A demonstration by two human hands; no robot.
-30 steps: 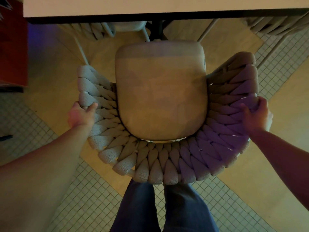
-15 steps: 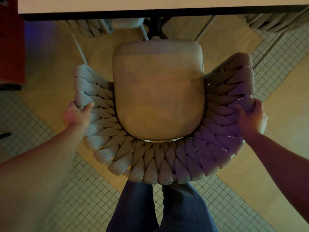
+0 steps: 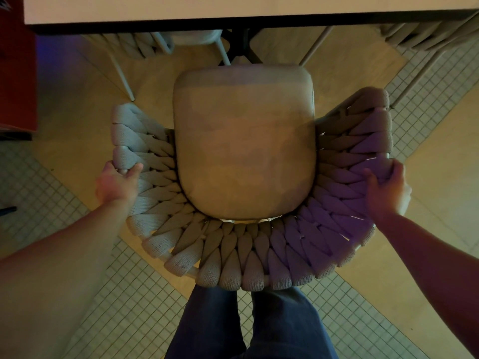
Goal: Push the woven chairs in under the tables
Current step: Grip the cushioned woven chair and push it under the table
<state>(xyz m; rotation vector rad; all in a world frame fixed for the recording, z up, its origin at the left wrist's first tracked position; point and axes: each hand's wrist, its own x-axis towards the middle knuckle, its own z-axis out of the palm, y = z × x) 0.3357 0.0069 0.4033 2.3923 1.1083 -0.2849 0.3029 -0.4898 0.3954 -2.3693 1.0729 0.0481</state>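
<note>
A woven chair (image 3: pixel 241 260) with a curved rope back and a tan seat cushion stands right below me, its open front facing the table (image 3: pixel 233 19). My left hand (image 3: pixel 115 183) grips the left rim of the woven back. My right hand (image 3: pixel 387 190) grips the right rim. The cushion's front edge lies a little short of the table's dark edge. My legs in blue trousers stand just behind the chair back.
Two more woven chairs, one (image 3: pixel 145 45) at the far left and another (image 3: pixel 425 35) at the far right, are tucked under the table. A dark table pedestal (image 3: pixel 239 45) stands ahead of the cushion. A red cabinet (image 3: pixel 15 73) is at the left.
Both hands keep their grip on the woven back. The chair has barely shifted in view, sliding slightly left and toward the table, then settling.
</note>
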